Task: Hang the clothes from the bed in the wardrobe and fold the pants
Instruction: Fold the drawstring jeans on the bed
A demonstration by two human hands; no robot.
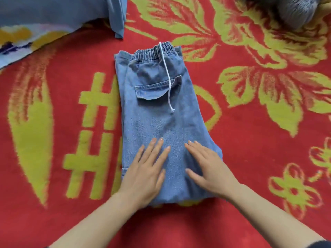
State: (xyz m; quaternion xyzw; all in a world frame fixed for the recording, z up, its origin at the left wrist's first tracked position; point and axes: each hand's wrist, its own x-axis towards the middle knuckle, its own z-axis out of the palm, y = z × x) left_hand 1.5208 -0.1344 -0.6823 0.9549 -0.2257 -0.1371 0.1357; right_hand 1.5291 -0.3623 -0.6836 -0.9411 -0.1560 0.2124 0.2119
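Head view, looking down on a bed covered by a red plush blanket with yellow-green flower and leaf motifs [250, 133]. A pair of light-blue denim pants [157, 119], folded into a tall narrow rectangle, lay flat on the blanket at the centre of the frame, with the gathered elastic waistband [155, 51] toward the top of the frame. A white cotton drawstring [167, 77] ran from the waistband down over the top layer of denim, crossed the right end of a flapped patch pocket [152, 91] and ended in a knot just below that pocket. Both hands rested on the lower part of the pants. The left hand [145, 178], at lower centre-left, lay palm down with fingers straight and slightly spread, fingertips pointing toward the top of the frame. The right hand [211, 169], at lower centre-right, lay likewise flat, fingers straight and close together, angled toward the upper left. The two hands were near each other but apart, with a strip of denim showing between them. In the upper left of the frame lay a blue-grey fabric garment with a yellow, white and dark-blue print [53, 13], well apart from the pants. In the upper right corner a grey fuzzy object [293, 11] was cut off by the frame edge; what it was could not be told.
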